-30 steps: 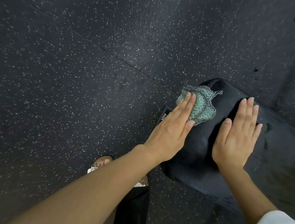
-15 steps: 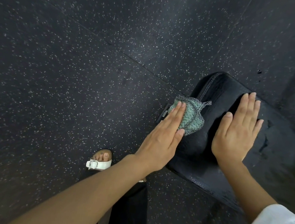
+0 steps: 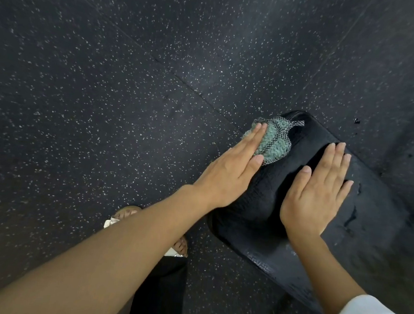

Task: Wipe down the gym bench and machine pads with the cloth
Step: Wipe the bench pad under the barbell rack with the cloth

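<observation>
A black padded gym bench [image 3: 373, 234] runs from centre right toward the lower right, its rounded end pointing up and left. A crumpled green cloth [image 3: 273, 141] with a checked mesh side lies on that end's left edge. My left hand [image 3: 229, 173] presses flat on the cloth, fingers straight, covering its lower left part. Beside it my right hand [image 3: 318, 190] rests flat on the pad, fingers straight and together, apart from the cloth.
Dark speckled rubber floor [image 3: 106, 99] with tile seams fills the view around the bench. My feet in white sandals [image 3: 111, 222] and dark trousers stand at the bottom centre, just left of the bench. The pad shows small tears [image 3: 351, 216] at right.
My left hand slid the cloth back toward me along the pad's left edge, then pushed it forward to the rounded end. The right hand stayed flat on the pad.
</observation>
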{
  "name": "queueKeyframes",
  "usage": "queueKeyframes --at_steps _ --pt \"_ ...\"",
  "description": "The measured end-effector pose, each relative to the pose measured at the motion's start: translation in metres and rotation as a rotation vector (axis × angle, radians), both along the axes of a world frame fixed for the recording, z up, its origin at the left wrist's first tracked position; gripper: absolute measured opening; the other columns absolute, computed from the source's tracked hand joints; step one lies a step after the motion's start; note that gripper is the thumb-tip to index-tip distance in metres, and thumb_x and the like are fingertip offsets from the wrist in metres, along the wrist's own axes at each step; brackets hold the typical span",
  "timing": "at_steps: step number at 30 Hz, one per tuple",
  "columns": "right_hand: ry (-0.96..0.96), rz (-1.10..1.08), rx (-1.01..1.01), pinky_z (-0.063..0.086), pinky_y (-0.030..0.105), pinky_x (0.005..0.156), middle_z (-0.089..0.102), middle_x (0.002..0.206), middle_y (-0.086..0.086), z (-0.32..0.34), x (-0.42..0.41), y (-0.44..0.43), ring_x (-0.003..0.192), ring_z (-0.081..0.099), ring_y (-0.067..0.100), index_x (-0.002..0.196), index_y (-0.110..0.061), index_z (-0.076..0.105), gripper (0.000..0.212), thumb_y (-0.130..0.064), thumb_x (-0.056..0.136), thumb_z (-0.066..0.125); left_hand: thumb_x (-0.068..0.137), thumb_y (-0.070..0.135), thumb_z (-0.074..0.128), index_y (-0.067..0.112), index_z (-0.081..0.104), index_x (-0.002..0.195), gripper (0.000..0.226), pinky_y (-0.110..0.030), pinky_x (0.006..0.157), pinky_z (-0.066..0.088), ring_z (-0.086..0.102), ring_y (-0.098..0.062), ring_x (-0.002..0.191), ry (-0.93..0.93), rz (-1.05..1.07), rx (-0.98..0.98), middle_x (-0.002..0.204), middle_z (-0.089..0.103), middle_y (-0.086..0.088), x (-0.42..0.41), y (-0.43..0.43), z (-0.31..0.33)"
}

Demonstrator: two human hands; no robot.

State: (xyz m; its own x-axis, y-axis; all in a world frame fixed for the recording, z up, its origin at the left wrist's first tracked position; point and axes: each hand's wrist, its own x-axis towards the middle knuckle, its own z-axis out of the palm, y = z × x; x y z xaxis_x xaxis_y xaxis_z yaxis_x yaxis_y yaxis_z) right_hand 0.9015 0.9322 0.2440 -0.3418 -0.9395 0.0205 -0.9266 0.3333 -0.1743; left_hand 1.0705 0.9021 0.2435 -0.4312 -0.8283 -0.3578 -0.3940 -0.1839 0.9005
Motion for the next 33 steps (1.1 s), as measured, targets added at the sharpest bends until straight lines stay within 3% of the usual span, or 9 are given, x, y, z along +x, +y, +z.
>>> queueKeyframes --at_steps 6,15,19,23,25,27,29,31,33 --pt "-0.015 0.009 -0.009 0.002 0.046 0.121 0.01 0.166 0.001 0.0 -0.001 0.0 0.153 0.005 0.019 0.158 -0.013 0.015 0.061 -0.033 0.1 0.016 0.108 0.03 0.026 0.033 -0.003 0.154 0.054 -0.012 0.117 0.003 0.001 0.005 0.149 0.0 0.056 -0.017 0.164 0.001 0.015 0.011 0.036 0.002" --pt "-0.042 0.011 -0.013 0.002 0.047 0.121 0.011 0.166 0.001 0.001 -0.001 0.0 0.153 0.005 0.019 0.158 -0.013 0.015 0.062 -0.034 0.099 0.017 0.106 0.037 0.024 0.039 -0.003 0.152 0.053 -0.016 0.121 0.006 0.001 0.008 0.148 -0.035 0.076 -0.037 0.164 -0.001 0.019 0.034 0.095 0.009" --pt "-0.058 0.009 0.0 0.003 0.048 0.121 0.012 0.166 0.002 0.003 0.0 -0.001 0.153 0.006 0.021 0.158 -0.012 0.016 0.064 -0.036 0.098 0.015 0.107 0.023 0.028 0.038 0.001 0.151 0.053 -0.009 0.117 0.006 0.006 0.01 0.146 -0.069 0.12 -0.062 0.161 0.004 0.021 0.036 0.107 0.016" --pt "-0.129 0.028 0.062 0.002 0.049 0.121 0.01 0.166 0.004 0.013 -0.001 0.0 0.153 0.004 0.022 0.157 -0.011 0.016 0.062 -0.033 0.1 0.021 0.106 0.008 0.035 0.026 0.017 0.155 0.055 -0.008 0.115 0.014 0.025 0.001 0.144 -0.104 0.18 -0.063 0.155 0.022 0.016 0.04 0.112 0.022" --pt "-0.167 0.041 0.1 0.003 0.05 0.121 0.009 0.166 0.004 0.023 0.002 0.004 0.153 0.002 0.022 0.157 -0.01 0.016 0.058 -0.028 0.104 0.028 0.105 0.007 0.037 0.02 0.028 0.154 0.051 -0.002 0.107 0.026 0.041 0.002 0.133 -0.117 0.2 -0.056 0.15 0.04 0.006 0.047 0.112 0.028" --pt "-0.226 0.04 0.145 0.005 0.05 0.122 0.009 0.166 0.003 0.033 0.011 0.012 0.153 0.002 0.02 0.157 -0.011 0.017 0.055 -0.023 0.105 0.033 0.106 0.008 0.038 0.015 0.041 0.149 0.044 -0.005 0.074 0.042 0.058 0.004 0.097 -0.131 0.236 -0.019 0.119 0.066 -0.009 0.053 0.107 0.038" --pt "-0.333 0.045 0.173 0.008 0.047 0.123 0.01 0.166 0.0 0.048 0.024 0.022 0.153 0.003 0.017 0.157 -0.012 0.017 0.055 -0.02 0.105 0.036 0.106 0.011 0.038 0.011 0.052 0.14 0.037 -0.011 0.054 0.035 0.052 0.003 0.061 -0.117 0.258 -0.008 0.075 0.06 0.002 0.061 0.098 0.05" --pt "-0.455 0.086 0.174 0.014 0.033 0.122 0.011 0.165 -0.002 0.066 0.039 0.029 0.152 0.008 0.012 0.157 -0.013 0.017 0.057 -0.017 0.105 0.039 0.106 0.012 0.038 0.009 0.057 0.131 0.031 -0.011 0.052 0.034 0.047 0.004 0.052 -0.087 0.269 -0.001 0.064 0.049 0.014 0.069 0.088 0.066" --pt "-0.547 0.128 0.182 0.014 0.01 0.113 0.014 0.164 -0.006 0.086 0.056 0.031 0.149 0.014 0.006 0.157 -0.015 0.017 0.059 -0.016 0.104 0.043 0.106 0.013 0.037 0.01 0.059 0.125 0.029 -0.011 0.055 0.035 0.049 0.006 0.057 -0.07 0.272 0.003 0.068 0.051 0.016 0.076 0.076 0.087"
